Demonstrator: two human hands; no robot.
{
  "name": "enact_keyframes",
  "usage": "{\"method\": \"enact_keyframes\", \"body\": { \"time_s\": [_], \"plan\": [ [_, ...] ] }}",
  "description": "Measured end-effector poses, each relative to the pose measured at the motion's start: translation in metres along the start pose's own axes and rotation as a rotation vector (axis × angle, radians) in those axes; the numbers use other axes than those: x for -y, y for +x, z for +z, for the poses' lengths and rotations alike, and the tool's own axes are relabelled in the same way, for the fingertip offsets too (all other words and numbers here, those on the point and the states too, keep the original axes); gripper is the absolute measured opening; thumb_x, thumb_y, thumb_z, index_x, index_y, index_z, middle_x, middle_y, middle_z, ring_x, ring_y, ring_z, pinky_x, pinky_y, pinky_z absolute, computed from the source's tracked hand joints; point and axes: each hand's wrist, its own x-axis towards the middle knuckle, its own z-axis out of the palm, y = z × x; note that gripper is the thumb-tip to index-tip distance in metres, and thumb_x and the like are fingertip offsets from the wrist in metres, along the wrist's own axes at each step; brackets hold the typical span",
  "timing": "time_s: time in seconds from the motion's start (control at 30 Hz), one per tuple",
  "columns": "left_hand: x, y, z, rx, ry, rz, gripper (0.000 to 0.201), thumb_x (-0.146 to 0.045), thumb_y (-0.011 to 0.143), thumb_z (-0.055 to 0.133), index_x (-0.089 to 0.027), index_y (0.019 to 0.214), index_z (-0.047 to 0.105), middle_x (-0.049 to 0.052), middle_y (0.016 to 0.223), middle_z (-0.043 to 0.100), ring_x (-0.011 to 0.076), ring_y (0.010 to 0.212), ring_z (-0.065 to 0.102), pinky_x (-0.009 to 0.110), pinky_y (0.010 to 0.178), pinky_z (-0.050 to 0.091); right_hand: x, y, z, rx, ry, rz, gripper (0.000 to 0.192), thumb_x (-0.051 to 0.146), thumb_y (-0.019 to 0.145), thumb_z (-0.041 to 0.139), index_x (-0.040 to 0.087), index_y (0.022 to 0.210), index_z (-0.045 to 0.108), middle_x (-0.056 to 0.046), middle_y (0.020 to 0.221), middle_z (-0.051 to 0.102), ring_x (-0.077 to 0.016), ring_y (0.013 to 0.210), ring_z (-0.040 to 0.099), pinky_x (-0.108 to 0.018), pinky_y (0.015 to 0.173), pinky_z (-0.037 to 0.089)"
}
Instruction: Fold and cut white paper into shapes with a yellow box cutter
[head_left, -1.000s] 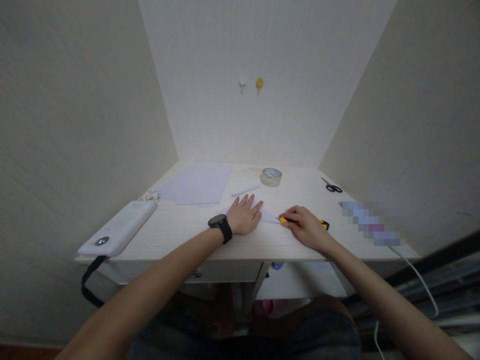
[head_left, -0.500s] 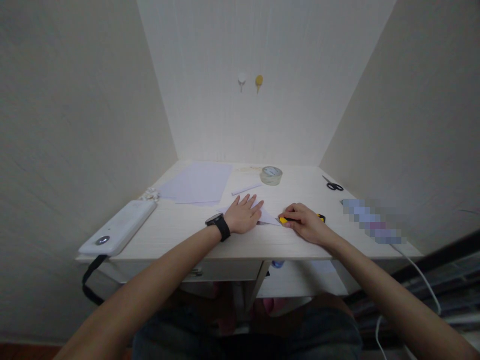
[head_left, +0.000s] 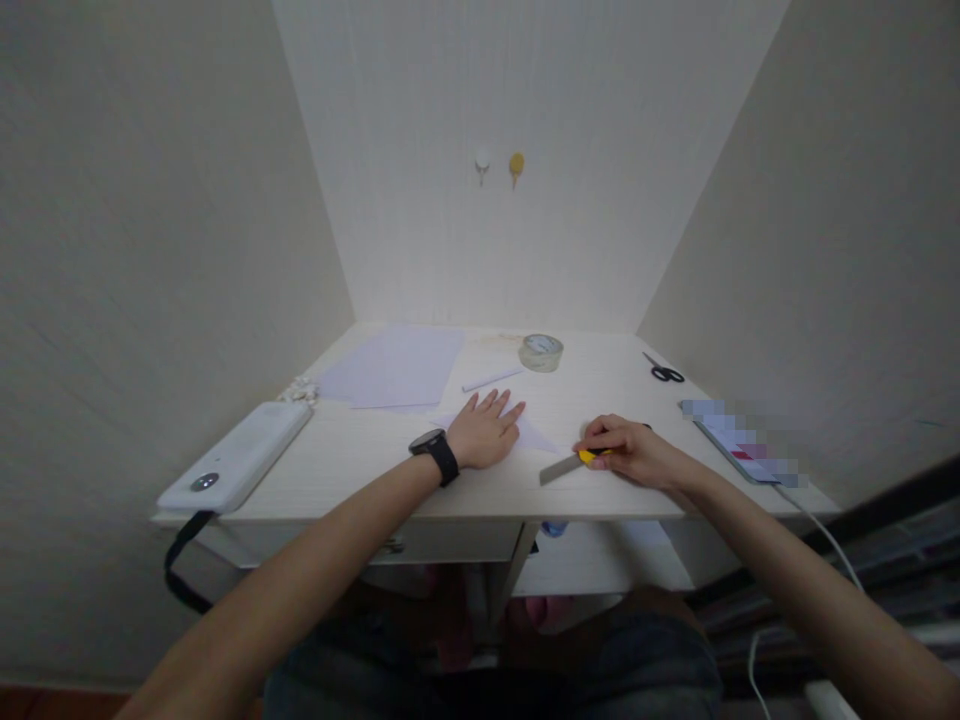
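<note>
My left hand [head_left: 486, 433], a black watch on its wrist, lies flat with fingers spread on a small folded piece of white paper [head_left: 537, 436] on the white desk [head_left: 360, 470]. To its right, my right hand [head_left: 631, 451] grips a yellow utility knife [head_left: 576, 461]. The knife's long grey blade is out and points left and toward me, its tip just off the paper's near right edge.
Larger white sheets [head_left: 397, 365] lie at the back left, a rolled paper strip [head_left: 491, 379] and a tape roll [head_left: 541, 352] behind my hands. Scissors [head_left: 663, 372] rest at the back right, a cabled phone [head_left: 739, 445] at the right edge, a white device [head_left: 236, 456] at the left.
My right hand drew the knife back to the right and toward me, away from the paper; the blade now shows fully. My left hand stayed on the paper.
</note>
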Motion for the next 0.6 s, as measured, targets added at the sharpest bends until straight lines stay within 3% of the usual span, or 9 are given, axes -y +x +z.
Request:
{"method": "enact_keyframes", "body": {
  "time_s": [0.17,0.27,0.33,0.4,0.47,0.6],
  "plan": [
    [0.013,-0.001,-0.013,-0.053,-0.034,0.009,0.062,-0.045,0.101,0.027,-0.007,0.15,0.031,0.021,0.157,0.027,0.0292,0.146,0.025,0.039,0.115,0.022,-0.008,-0.007,-0.005,-0.029,-0.009,0.054,0.032,0.045,0.082,0.067,0.025,0.105,0.078,-0.009,0.101,0.064,-0.0235,0.095,0.061,-0.04,0.089,0.048],
    [0.021,-0.007,-0.033,-0.001,-0.08,0.105,0.067,-0.058,0.095,0.04,-0.011,0.142,0.045,0.02,0.151,0.04,0.0279,0.14,0.038,0.037,0.11,0.031,-0.01,-0.008,-0.007,-0.036,-0.018,0.065,0.03,0.042,0.082,0.068,0.025,0.105,0.077,-0.009,0.102,0.064,-0.0229,0.094,0.061,-0.039,0.089,0.048],
    [0.022,-0.012,-0.047,0.083,-0.056,0.15,0.051,-0.053,0.091,0.052,-0.017,0.125,0.061,0.016,0.132,0.061,0.028,0.122,0.057,0.036,0.098,0.042,-0.011,-0.007,-0.008,-0.031,-0.012,0.064,0.03,0.04,0.081,0.068,0.025,0.105,0.077,-0.009,0.102,0.064,-0.0226,0.094,0.062,-0.039,0.088,0.049],
    [0.018,-0.016,-0.059,0.123,0.006,0.156,0.032,-0.044,0.09,0.058,-0.019,0.105,0.07,0.013,0.109,0.071,0.028,0.103,0.066,0.036,0.086,0.048,-0.011,-0.007,-0.009,-0.021,0.001,0.057,0.029,0.04,0.081,0.068,0.025,0.104,0.077,-0.008,0.102,0.065,-0.0223,0.093,0.062,-0.038,0.087,0.05],
    [0.011,-0.02,-0.067,0.135,0.079,0.171,0.022,-0.036,0.089,0.06,-0.018,0.094,0.072,0.014,0.095,0.073,0.0285,0.093,0.068,0.036,0.08,0.049,-0.012,-0.006,-0.011,-0.013,0.011,0.05,0.03,0.042,0.08,0.069,0.026,0.104,0.078,-0.008,0.1,0.066,-0.0218,0.091,0.063,-0.037,0.086,0.05],
    [-0.005,-0.027,-0.071,0.149,0.198,0.188,0.02,-0.02,0.087,0.055,-0.013,0.092,0.073,0.018,0.089,0.072,0.0292,0.086,0.069,0.038,0.075,0.05,-0.012,-0.007,-0.013,-0.002,0.016,0.04,0.03,0.043,0.081,0.068,0.025,0.103,0.078,-0.007,0.099,0.066,-0.0208,0.09,0.064,-0.035,0.085,0.05]
  ]
}}
